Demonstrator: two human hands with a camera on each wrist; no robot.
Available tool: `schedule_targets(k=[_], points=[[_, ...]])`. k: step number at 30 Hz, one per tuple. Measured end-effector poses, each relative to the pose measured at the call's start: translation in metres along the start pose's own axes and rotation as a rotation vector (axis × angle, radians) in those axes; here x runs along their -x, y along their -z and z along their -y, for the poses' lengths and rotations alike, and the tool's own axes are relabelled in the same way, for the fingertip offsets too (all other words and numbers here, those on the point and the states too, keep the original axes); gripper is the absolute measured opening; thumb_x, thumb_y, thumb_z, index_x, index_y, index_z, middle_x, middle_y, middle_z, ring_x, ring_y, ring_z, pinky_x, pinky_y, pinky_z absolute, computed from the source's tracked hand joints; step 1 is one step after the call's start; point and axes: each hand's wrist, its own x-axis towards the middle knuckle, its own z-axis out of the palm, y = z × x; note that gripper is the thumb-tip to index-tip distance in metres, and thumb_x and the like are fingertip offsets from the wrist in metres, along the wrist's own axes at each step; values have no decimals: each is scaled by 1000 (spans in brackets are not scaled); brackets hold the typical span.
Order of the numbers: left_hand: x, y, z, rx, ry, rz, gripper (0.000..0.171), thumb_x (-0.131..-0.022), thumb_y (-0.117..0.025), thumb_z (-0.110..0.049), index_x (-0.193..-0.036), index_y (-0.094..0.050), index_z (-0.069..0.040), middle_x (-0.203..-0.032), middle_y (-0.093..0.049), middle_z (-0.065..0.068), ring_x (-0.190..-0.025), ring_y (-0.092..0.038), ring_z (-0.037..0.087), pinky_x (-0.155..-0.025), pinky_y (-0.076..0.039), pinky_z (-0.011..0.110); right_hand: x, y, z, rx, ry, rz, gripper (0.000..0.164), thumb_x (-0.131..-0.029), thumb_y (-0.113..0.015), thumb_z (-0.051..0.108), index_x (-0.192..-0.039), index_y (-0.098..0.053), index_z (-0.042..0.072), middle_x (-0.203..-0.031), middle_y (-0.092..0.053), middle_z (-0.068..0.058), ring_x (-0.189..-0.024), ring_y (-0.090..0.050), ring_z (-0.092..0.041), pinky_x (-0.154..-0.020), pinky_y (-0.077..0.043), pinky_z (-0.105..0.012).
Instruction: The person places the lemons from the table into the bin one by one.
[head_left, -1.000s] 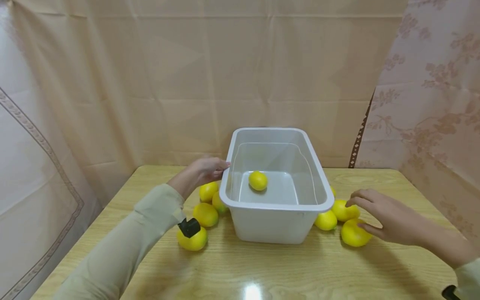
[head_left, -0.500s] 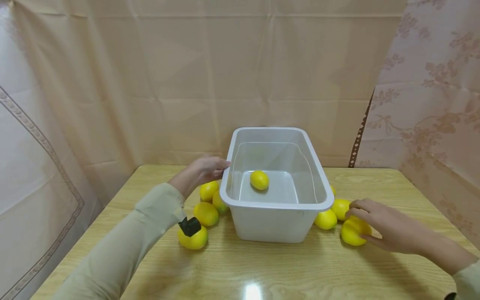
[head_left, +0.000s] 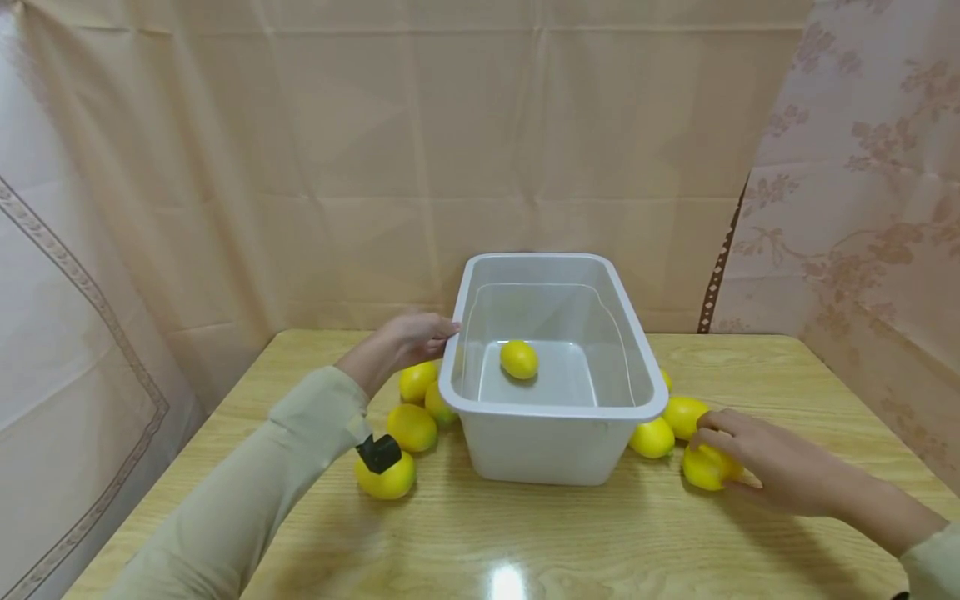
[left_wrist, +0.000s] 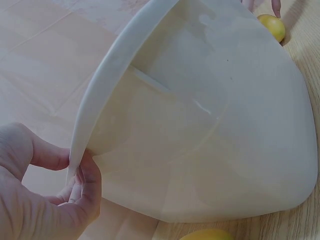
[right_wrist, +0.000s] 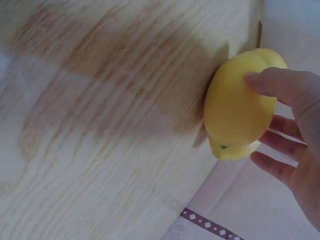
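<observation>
A pale grey plastic bin (head_left: pixel 536 446) stands on the table with a single yellow lemon (head_left: pixel 519 359) on its floor. My left hand (head_left: pixel 414 337) pinches the bin's left rim; in the left wrist view the thumb is on one side of the rim and curled fingers on the other. To the right of the bin, my right hand (head_left: pixel 783 467) grips the nearest lemon (head_left: pixel 703 467), which rests on the table. The right wrist view shows the thumb on this lemon (right_wrist: pixel 237 102) and the other fingers along its far side, partly hidden.
Several lemons (head_left: pixel 412 427) lie left of the bin, one partly behind the left wrist's black camera (head_left: pixel 379 453). Other lemons (head_left: pixel 652 438) sit close against the bin's right side. A beige curtain (head_left: pixel 360 167) hangs behind the wooden table (head_left: pixel 480 542).
My right hand has come down and closed around the nearest lemon on the right. The lemon in the bin shifted slightly right early on. My left hand keeps its place on the rim.
</observation>
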Motion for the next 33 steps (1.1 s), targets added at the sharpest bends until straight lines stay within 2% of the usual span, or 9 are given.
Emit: schedule_targets(k=[2, 5, 8, 10, 12, 19, 26, 33], points=[[0, 0, 0, 2, 5, 0, 42, -99, -48, -8, -138, -42, 5, -108, -50, 6, -94, -51, 15, -113, -40, 31, 1, -1, 0, -8, 2, -6, 42, -80, -73, 47, -111, -61, 22, -110, -56, 10, -94, -53, -5, -81, -49, -15], [1, 0, 0, 4, 9, -1, 42, -99, -48, -9, -138, -42, 4, -111, -51, 7, -96, -51, 16, -113, -40, 31, 1, -2, 1, -9, 1, -20, 51, -69, -85, 36, -111, -62, 21, -111, -55, 10, -94, -52, -4, -84, -43, -8], [2, -1, 0, 1, 9, -4, 42, -99, -49, -9, -138, -42, 3, -114, -51, 7, -97, -51, 16, -113, -41, 31, 1, -3, 3, -8, -10, -11, 64, -52, -89, 17, -111, -62, 20, -110, -55, 11, -95, -51, -4, -80, -47, -13], [2, -2, 1, -2, 8, -6, 41, -99, -49, -9, -138, -43, 3, -115, -51, 7, -98, -52, 16, -113, -41, 31, 1, -3, 4, -9, -19, 1, 66, -50, -89, 15, -110, -62, 20, -109, -54, 11, -95, -49, -4, -77, -51, -19], [2, -3, 2, -5, 5, -6, 41, -99, -49, -9, -138, -43, 4, -115, -51, 7, -98, -52, 16, -113, -41, 31, 1, -4, 5, -14, -23, 9, 66, -50, -89, 15, -110, -62, 20, -109, -54, 13, -95, -48, -3, -76, -51, -22], [3, -5, 3, 2, -2, -11, 42, -99, -48, -8, -138, -42, 5, -116, -52, 8, -99, -52, 16, -113, -40, 31, 4, -9, 8, -37, -1, -9, 65, -51, -89, 17, -109, -61, 22, -109, -54, 14, -97, -47, -2, -83, -44, -9], [5, -5, 3, 7, 1, -29, 41, -98, -50, -7, -137, -44, 5, -115, -52, 8, -99, -53, 17, -112, -42, 31, 5, -14, 12, -34, 9, -4, 67, -51, -88, 22, -112, -61, 23, -111, -55, 13, -97, -51, -5, -75, -56, -30], [4, -5, 3, 13, -5, -24, 42, -98, -50, -7, -137, -43, 6, -119, -52, 10, -98, -53, 16, -112, -41, 31, 5, -12, 15, -38, 6, 9, 63, -54, -88, 22, -110, -61, 23, -109, -53, 13, -94, -48, -1, -71, -55, -26]])
